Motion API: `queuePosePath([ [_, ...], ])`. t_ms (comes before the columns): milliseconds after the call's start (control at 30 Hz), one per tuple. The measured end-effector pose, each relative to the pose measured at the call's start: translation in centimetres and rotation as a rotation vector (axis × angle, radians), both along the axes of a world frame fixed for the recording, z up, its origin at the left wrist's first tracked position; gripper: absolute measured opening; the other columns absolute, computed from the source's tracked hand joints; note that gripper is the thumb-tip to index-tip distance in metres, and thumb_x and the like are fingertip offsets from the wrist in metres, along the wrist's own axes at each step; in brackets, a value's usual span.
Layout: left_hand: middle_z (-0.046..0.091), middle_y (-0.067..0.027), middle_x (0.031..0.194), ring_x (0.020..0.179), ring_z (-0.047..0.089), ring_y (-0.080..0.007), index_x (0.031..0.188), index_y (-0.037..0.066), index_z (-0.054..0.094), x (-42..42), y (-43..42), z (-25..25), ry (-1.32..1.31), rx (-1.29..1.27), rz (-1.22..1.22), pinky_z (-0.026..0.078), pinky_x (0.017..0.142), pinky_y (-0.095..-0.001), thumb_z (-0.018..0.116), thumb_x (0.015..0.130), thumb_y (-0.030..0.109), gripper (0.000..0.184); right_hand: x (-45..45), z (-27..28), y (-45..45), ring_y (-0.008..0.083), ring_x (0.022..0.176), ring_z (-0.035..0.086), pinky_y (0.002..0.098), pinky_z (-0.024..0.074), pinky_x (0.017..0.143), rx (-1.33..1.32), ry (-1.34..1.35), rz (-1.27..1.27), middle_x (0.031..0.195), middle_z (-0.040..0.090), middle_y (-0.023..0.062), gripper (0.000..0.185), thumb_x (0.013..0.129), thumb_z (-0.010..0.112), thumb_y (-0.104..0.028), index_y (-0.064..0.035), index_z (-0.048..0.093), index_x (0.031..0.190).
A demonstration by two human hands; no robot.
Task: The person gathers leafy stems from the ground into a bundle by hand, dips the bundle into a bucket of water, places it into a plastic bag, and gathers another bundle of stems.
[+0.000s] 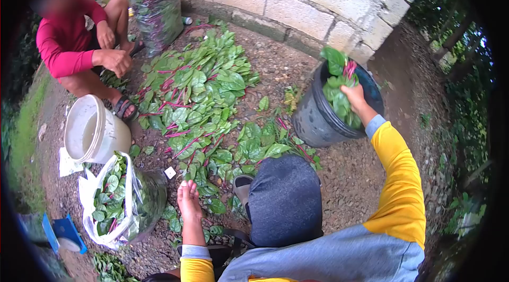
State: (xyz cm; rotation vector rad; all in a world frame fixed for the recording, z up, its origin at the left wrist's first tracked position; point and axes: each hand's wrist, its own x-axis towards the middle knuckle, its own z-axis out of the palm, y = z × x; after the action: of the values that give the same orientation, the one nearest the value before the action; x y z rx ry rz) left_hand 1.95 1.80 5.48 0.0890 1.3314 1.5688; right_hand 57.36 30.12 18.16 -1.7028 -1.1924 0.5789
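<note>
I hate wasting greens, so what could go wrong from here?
The bunch in the right hand might tear against the dark bucket. The leaves spread on the stony ground, close to the other person's sandal, could get trodden on. The open plastic bag of greens might tip and spill.

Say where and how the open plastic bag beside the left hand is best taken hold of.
Likely by the white rim of the plastic bag, coming from above on the side facing the left hand. The rim gives thin, loose plastic to gather around the open mouth, whereas the body, full of leaves, looks bulky for one grip.
</note>
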Motion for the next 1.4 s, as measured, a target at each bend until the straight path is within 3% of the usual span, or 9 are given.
queuePosePath([
  [233,0.062,0.0003,0.102,0.088,0.058,-0.0092,0.106,0.014,0.055,-0.3,-0.5,-1.6,0.006,-0.074,0.034,0.042,0.074,-0.0244,0.063,0.087,0.028,0.025,1.6,-7.0,3.9,0.0239,0.085,0.063,0.0349,0.0493,0.075,-0.471,-0.158,0.047,0.095,0.064,0.0129,0.047,0.064,0.072,-0.012,0.0023,0.059,0.108],
  [300,0.062,-0.0005,0.101,0.086,0.058,-0.0085,0.106,0.013,0.055,-0.4,-0.4,-2.3,0.004,-0.081,0.038,0.042,0.070,-0.0230,0.064,0.086,0.027,0.026,0.5,-8.1,3.4,0.0245,0.086,0.063,0.0356,0.0492,0.074,-0.395,-0.107,0.029,0.099,0.064,0.0159,0.048,0.065,0.073,-0.017,0.0036,0.059,0.106],
  [400,0.062,0.0000,0.104,0.089,0.058,-0.0091,0.107,0.015,0.054,-0.7,-0.3,-3.3,0.048,-0.143,-0.002,0.041,0.075,-0.0263,0.063,0.087,0.030,0.027,7.7,-17.7,7.4,0.0283,0.090,0.064,0.0365,0.0488,0.076,-0.511,-0.336,0.020,0.101,0.063,0.0200,0.048,0.068,0.072,-0.024,0.0038,0.059,0.105],
  [467,0.062,0.0004,0.105,0.090,0.058,-0.0094,0.109,0.015,0.053,-0.9,0.0,-4.5,0.100,-0.182,-0.037,0.040,0.077,-0.0273,0.062,0.087,0.031,0.028,11.1,-21.9,8.8,0.0305,0.091,0.063,0.0369,0.0485,0.077,-0.597,-0.210,0.065,0.101,0.063,0.0210,0.047,0.070,0.070,-0.025,0.0037,0.058,0.106],
  [800,0.060,-0.0060,0.102,0.093,0.055,-0.0121,0.113,0.000,0.053,0.0,2.2,-8.9,0.244,-0.212,-0.052,0.042,0.086,-0.0253,0.065,0.085,0.022,0.037,17.0,-25.3,11.2,0.0336,0.094,0.063,0.0378,0.0478,0.079,-0.525,0.032,0.124,0.101,0.063,0.0226,0.044,0.073,0.067,-0.024,0.0034,0.058,0.107],
  [867,0.060,-0.0060,0.102,0.094,0.055,-0.0119,0.113,0.000,0.053,-0.3,2.9,-8.2,0.222,-0.174,-0.059,0.042,0.087,-0.0251,0.064,0.086,0.022,0.037,15.6,-21.8,10.2,0.0313,0.091,0.063,0.0377,0.0482,0.078,-0.476,0.025,0.099,0.099,0.063,0.0200,0.043,0.073,0.067,-0.020,0.0023,0.057,0.108],
  [967,0.060,-0.0062,0.101,0.094,0.056,-0.0120,0.113,-0.001,0.052,-0.9,4.1,-7.3,0.214,-0.081,-0.046,0.042,0.087,-0.0249,0.062,0.088,0.020,0.034,3.0,-8.5,4.7,0.0233,0.082,0.063,0.0372,0.0495,0.073,-0.427,-0.006,-0.017,0.095,0.063,0.0119,0.045,0.070,0.067,-0.008,-0.0008,0.055,0.113],
  [1233,0.061,-0.0053,0.104,0.096,0.057,-0.0140,0.109,0.003,0.053,-2.9,7.5,-0.7,0.218,0.059,-0.147,0.043,0.089,-0.0283,0.060,0.089,0.019,0.027,0.8,-1.1,1.4,0.0224,0.079,0.063,0.0358,0.0510,0.069,0.134,0.203,-0.063,0.095,0.062,0.0099,0.047,0.069,0.069,-0.003,0.0011,0.054,0.113],
  [1400,0.060,-0.0077,0.104,0.096,0.056,-0.0134,0.111,0.000,0.053,-7.2,8.9,7.8,0.597,0.221,-0.374,0.044,0.089,-0.0272,0.061,0.088,0.017,0.029,-0.7,3.8,0.5,0.0219,0.084,0.062,0.0349,0.0489,0.075,0.241,0.281,-0.110,0.098,0.063,0.0099,0.047,0.067,0.069,-0.002,-0.0001,0.055,0.111],
])
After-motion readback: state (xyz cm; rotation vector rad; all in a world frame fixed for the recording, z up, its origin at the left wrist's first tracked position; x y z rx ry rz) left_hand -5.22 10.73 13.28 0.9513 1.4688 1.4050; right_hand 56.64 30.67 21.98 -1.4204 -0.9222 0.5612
